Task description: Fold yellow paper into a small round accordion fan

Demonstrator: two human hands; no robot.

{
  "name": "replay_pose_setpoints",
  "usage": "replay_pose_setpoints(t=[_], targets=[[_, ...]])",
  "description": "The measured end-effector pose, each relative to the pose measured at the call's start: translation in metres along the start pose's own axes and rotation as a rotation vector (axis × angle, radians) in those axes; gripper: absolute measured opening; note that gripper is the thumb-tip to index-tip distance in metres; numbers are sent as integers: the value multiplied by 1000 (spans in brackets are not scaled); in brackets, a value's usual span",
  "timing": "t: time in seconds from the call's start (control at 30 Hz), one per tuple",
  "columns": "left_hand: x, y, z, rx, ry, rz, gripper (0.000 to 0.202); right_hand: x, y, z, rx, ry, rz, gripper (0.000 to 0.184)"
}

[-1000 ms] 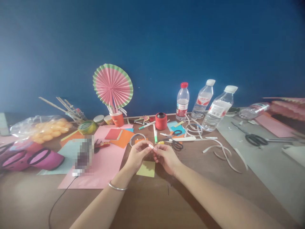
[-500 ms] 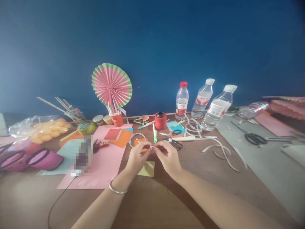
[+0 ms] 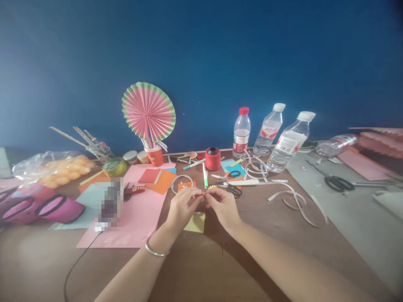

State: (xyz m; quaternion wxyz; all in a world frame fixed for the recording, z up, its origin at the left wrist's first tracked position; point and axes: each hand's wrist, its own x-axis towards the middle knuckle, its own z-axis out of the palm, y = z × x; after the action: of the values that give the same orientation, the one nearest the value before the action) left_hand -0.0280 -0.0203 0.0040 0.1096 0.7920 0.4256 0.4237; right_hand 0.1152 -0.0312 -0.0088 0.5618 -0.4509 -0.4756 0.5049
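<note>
My left hand (image 3: 184, 206) and my right hand (image 3: 223, 206) meet over the middle of the table, thumbs and fingertips closed in a pinch. Between them is a small yellow paper piece (image 3: 212, 187) with a notched edge; fingers cover most of it, so its full shape is hidden. A pale yellow paper square (image 3: 195, 222) lies on the table below my left hand. Just beyond the fingertips are a green-and-white marker (image 3: 205, 176), a pair of scissors (image 3: 234, 189) and an orange paper piece (image 3: 186, 185) with a silver ring (image 3: 174, 184) by it.
A red thread spool (image 3: 213, 158) stands behind my hands. Water bottles (image 3: 242, 136) and curled white strips (image 3: 292, 195) are to the right. Leftward are pink paper (image 3: 138, 230), a cup (image 3: 155, 157) holding a round paper fan (image 3: 147, 111), and a pixelated device (image 3: 108, 205) with a cable.
The pinched piece has turned, and its yellow notched edge now shows beside my right fingers, where a small whitish bit showed before. Both hands stay in nearly the same place.
</note>
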Motion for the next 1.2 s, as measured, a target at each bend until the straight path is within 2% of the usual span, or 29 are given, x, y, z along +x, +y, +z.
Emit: replay_pose_setpoints(t=[0.27,0.47,1.07,1.2], targets=[[2,-6,0,-45,-8,146,11,4,2,3,498,-52,286,11],[3,-11,0,-54,-8,189,14,9,1,0,661,-150,485,13],[6,-11,-7,139,-95,314,16,8,5,0,472,-123,407,15],[6,-8,-5,99,-56,280,14,8,6,1,487,-127,394,16]])
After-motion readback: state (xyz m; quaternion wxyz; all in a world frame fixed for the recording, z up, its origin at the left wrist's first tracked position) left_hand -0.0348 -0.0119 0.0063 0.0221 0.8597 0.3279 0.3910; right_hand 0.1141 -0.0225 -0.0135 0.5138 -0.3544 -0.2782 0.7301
